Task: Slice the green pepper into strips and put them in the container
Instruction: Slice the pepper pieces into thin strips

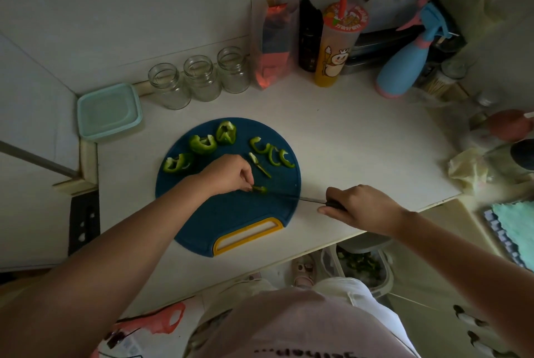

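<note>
The left hand point(228, 174) has its fingertips bunched in a narrow grip, pinching a small pepper piece point(259, 189) down onto the cutting board point(231, 219), just left of the middle of the frame. The piece pokes out to the right of the fingertips. The right hand point(361, 207) has its grip closed round the dark handle of the knife point(332, 203), just off the board's right edge. The thin blade runs leftward and low over the rim to the pinched piece.

Just above that piece lies a thin sliver point(260, 165). Above and to the right of it, three curved strips point(273, 155) lie side by side. Three bigger chunks point(202, 144) sit in an arc along the board's upper left. The board is round and dark blue, with a yellow handle slot point(248, 235) at its lower edge, and it lies flat on the pale tabletop point(361, 132).

The container point(108, 110), pale teal with what looks like its lid on, stands in the tabletop's far left corner. That is up and left of the board, well apart from both hands. To its right, three empty glass jars point(202, 81) stand in a row along the wall. Further right come a clear bag point(274, 48), a dark bottle point(309, 37), a drink cup point(341, 40) with a straw and a blue and pink spray bottle point(404, 68).
</note>
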{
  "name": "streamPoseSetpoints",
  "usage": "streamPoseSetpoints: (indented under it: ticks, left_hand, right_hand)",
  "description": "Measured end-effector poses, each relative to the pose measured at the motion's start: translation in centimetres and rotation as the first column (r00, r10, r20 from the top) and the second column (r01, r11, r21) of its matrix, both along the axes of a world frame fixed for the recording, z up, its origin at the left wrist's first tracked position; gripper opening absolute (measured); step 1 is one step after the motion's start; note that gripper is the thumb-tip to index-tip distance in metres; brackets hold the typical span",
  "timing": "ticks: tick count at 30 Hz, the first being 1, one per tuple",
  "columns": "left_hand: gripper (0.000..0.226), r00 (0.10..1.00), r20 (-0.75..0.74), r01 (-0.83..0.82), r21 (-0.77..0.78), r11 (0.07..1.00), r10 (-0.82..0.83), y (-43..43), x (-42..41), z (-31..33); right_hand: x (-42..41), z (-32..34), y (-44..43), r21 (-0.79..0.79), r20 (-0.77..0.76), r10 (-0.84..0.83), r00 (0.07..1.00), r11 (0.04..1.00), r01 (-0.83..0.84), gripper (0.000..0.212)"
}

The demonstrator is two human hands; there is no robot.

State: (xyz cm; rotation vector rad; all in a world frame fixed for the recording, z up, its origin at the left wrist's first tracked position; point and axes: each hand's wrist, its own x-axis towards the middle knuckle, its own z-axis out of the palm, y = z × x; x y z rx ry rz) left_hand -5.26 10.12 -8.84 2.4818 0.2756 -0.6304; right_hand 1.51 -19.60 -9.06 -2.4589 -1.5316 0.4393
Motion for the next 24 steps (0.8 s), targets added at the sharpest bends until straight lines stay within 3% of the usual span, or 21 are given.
streamPoseSetpoints:
  ticks: [7, 10, 18, 24]
  left_hand:
    - [0.017, 0.992, -0.098, 0.076, 0.028, 0.997, -0.073, 0.1, 1.3, 1.0]
    - [0.020, 0.986, -0.124, 0.115, 0.058, 0.992, -0.107, -0.3, 1.7, 1.1]
    - [0.004, 0.969, -0.165, 0.181, -0.039, 0.983, -0.185, -1.1, 2.0, 0.8]
    - [0.005, 0.948, -0.171, 0.277, 0.019, 0.961, -0.269, -1.5, 2.5, 0.9]
  right_hand:
    - [1.7, 0.4, -0.5, 0.038, 0.159, 0.105, 0.982, 0.993, -0.112, 0.047]
    - [1.0, -0.3, 0.2, 0.051, 0.180, 0.162, 0.970, 0.984, -0.174, 0.049]
    - [0.6, -0.3, 2.6, 0.103, 0.146, 0.226, 0.963, 0.965, -0.242, 0.052]
    - [1.7, -0.4, 4.5, 0.099, 0.188, 0.284, 0.940, 0.947, -0.306, 0.063]
